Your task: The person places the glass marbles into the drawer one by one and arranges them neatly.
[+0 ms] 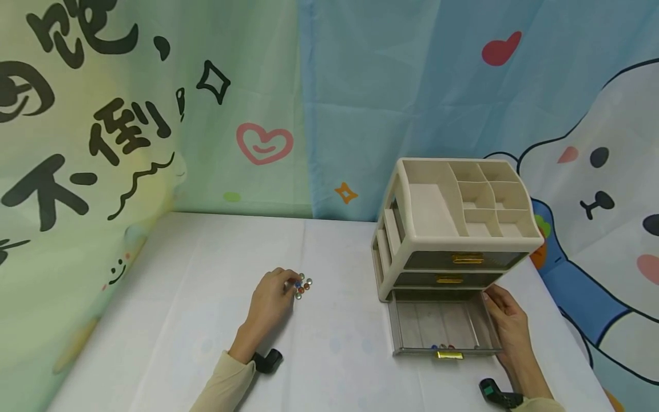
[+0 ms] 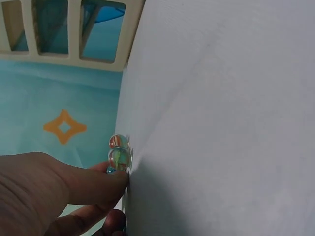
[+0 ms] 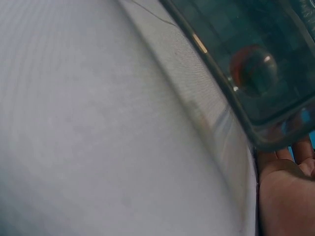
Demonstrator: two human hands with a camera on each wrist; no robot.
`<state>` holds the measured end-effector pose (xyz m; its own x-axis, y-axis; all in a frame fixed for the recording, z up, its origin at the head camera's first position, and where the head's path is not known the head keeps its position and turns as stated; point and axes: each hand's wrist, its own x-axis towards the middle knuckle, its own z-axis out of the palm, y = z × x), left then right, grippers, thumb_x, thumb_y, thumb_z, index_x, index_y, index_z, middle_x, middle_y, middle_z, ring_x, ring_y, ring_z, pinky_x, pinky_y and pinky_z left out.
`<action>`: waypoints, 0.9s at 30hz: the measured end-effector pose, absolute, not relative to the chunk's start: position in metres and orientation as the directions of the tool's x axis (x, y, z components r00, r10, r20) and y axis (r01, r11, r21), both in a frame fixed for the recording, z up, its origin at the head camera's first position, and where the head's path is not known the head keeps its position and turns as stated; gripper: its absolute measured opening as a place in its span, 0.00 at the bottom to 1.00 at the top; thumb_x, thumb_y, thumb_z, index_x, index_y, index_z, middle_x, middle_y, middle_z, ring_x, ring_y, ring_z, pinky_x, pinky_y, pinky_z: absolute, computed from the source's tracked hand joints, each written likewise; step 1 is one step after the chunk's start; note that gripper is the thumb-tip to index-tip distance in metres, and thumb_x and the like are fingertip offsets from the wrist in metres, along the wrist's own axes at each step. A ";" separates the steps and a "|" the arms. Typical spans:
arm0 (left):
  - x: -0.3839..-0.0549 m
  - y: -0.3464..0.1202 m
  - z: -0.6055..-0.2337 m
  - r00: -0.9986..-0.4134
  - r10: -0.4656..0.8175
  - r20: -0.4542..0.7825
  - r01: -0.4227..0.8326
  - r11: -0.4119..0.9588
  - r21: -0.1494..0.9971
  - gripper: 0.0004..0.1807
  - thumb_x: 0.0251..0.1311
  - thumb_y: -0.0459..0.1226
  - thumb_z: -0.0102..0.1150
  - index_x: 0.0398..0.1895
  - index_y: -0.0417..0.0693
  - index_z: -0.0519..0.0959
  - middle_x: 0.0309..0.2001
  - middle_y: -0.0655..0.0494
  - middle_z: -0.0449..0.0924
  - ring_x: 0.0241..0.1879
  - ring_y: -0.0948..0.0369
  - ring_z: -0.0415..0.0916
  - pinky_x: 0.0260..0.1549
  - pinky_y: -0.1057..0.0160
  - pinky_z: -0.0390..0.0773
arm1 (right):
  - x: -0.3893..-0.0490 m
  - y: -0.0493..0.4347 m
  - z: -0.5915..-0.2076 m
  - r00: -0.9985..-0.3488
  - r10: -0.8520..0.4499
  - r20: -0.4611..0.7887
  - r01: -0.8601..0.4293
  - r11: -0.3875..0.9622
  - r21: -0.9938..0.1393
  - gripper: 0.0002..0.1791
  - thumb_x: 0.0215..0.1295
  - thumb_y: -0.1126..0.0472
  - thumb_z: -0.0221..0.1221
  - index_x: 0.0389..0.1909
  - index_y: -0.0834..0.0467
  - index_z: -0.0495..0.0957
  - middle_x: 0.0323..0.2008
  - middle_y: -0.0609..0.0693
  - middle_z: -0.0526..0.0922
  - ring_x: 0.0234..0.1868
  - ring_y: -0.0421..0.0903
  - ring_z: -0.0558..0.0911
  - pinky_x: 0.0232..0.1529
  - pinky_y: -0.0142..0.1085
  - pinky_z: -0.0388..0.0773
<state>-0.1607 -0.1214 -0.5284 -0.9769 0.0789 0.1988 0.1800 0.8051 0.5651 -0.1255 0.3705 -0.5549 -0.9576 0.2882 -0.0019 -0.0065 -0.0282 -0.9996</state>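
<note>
In the head view my left hand (image 1: 273, 294) is down at a small cluster of glass marbles (image 1: 307, 286) on the white table. Its thumb and index finger pinch a blue marble (image 2: 111, 170) at the cluster's edge; clear marbles with coloured swirls (image 2: 118, 156) lie right beside the fingertips. My right hand (image 1: 507, 323) rests along the right side of a pulled-out clear drawer (image 1: 432, 320), fingers fairly straight and partly hidden behind its wall in the right wrist view. Several marbles (image 1: 443, 347) lie in the drawer along its front, one of them reddish (image 3: 253, 70).
A cream desktop organizer (image 1: 419, 246) stands at the right, with open compartments on top and two closed dark drawers (image 1: 465, 260) with gold handles above the open one. A printed cloth backdrop (image 1: 360, 103) hangs behind the white-covered table (image 1: 329, 343).
</note>
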 end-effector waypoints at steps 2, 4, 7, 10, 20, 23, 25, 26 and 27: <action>-0.161 -0.122 -0.528 -0.977 0.083 0.198 0.184 0.800 0.572 0.09 0.59 0.28 0.71 0.40 0.51 0.88 0.41 0.53 0.87 0.40 0.54 0.80 0.36 0.56 0.79 | -0.125 0.371 -0.555 -0.958 0.286 -0.003 -0.005 -0.027 -1.000 0.22 0.77 0.64 0.59 0.69 0.56 0.76 0.53 0.28 0.85 0.56 0.25 0.80 0.55 0.17 0.70; -0.162 -0.122 -0.528 -0.975 0.090 0.201 0.192 0.794 0.577 0.09 0.59 0.28 0.71 0.39 0.50 0.87 0.41 0.53 0.86 0.40 0.54 0.80 0.36 0.56 0.79 | -0.126 0.371 -0.554 -0.958 0.287 -0.002 -0.006 -0.027 -1.000 0.22 0.77 0.64 0.59 0.69 0.56 0.76 0.54 0.28 0.84 0.57 0.25 0.80 0.56 0.17 0.70; -0.163 -0.123 -0.527 -0.975 0.097 0.200 0.198 0.787 0.584 0.08 0.59 0.28 0.70 0.38 0.49 0.87 0.41 0.52 0.86 0.40 0.54 0.80 0.37 0.55 0.79 | -0.126 0.371 -0.554 -0.957 0.290 0.007 -0.016 -0.028 -0.999 0.21 0.76 0.64 0.59 0.68 0.56 0.77 0.54 0.28 0.85 0.57 0.25 0.80 0.56 0.17 0.70; -0.164 -0.125 -0.528 -0.978 0.099 0.185 0.192 0.782 0.593 0.08 0.59 0.28 0.70 0.39 0.49 0.87 0.40 0.52 0.86 0.40 0.54 0.80 0.39 0.55 0.79 | -0.126 0.370 -0.555 -0.955 0.295 0.024 -0.038 -0.043 -0.998 0.20 0.76 0.66 0.59 0.66 0.58 0.78 0.53 0.30 0.86 0.56 0.26 0.81 0.56 0.18 0.71; -0.162 -0.129 -0.524 -0.983 0.095 0.159 0.174 0.768 0.616 0.06 0.61 0.33 0.70 0.41 0.49 0.86 0.40 0.54 0.85 0.38 0.58 0.79 0.38 0.58 0.78 | -0.124 0.370 -0.554 -0.955 0.291 0.053 -0.069 -0.044 -0.997 0.19 0.76 0.68 0.58 0.65 0.59 0.78 0.52 0.31 0.86 0.54 0.27 0.82 0.55 0.18 0.72; -0.161 -0.130 -0.522 -0.984 0.083 0.158 0.163 0.772 0.615 0.06 0.62 0.35 0.71 0.41 0.50 0.86 0.40 0.55 0.86 0.38 0.59 0.80 0.38 0.58 0.78 | -0.124 0.370 -0.554 -0.957 0.284 0.054 -0.071 -0.051 -0.996 0.19 0.76 0.68 0.58 0.65 0.59 0.78 0.52 0.31 0.86 0.55 0.27 0.82 0.55 0.18 0.73; -0.159 -0.130 -0.520 -0.984 0.079 0.161 0.163 0.769 0.618 0.06 0.62 0.36 0.71 0.42 0.51 0.86 0.41 0.56 0.86 0.39 0.59 0.80 0.39 0.58 0.79 | -0.123 0.370 -0.554 -0.958 0.282 0.049 -0.069 -0.061 -0.996 0.19 0.76 0.68 0.58 0.65 0.58 0.79 0.52 0.31 0.87 0.54 0.28 0.82 0.55 0.18 0.73; -0.158 -0.130 -0.520 -0.984 0.078 0.163 0.163 0.765 0.623 0.06 0.62 0.36 0.71 0.42 0.51 0.86 0.41 0.56 0.86 0.39 0.59 0.80 0.39 0.58 0.79 | -0.123 0.370 -0.555 -0.959 0.281 0.047 -0.067 -0.063 -0.996 0.19 0.76 0.68 0.58 0.65 0.58 0.79 0.52 0.31 0.87 0.54 0.28 0.82 0.55 0.18 0.73; -0.158 -0.130 -0.519 -0.984 0.076 0.163 0.163 0.761 0.628 0.06 0.63 0.36 0.70 0.42 0.51 0.85 0.41 0.56 0.86 0.39 0.59 0.80 0.39 0.58 0.79 | -0.123 0.370 -0.555 -0.959 0.280 0.044 -0.066 -0.069 -0.995 0.19 0.76 0.68 0.58 0.65 0.58 0.79 0.52 0.32 0.87 0.54 0.28 0.82 0.54 0.18 0.73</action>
<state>-0.1577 -0.1303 -0.5186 -0.9837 0.0760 0.1631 0.1628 0.7614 0.6275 -0.1231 0.3696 -0.5546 -0.9589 0.2803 0.0438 -0.0657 -0.0695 -0.9954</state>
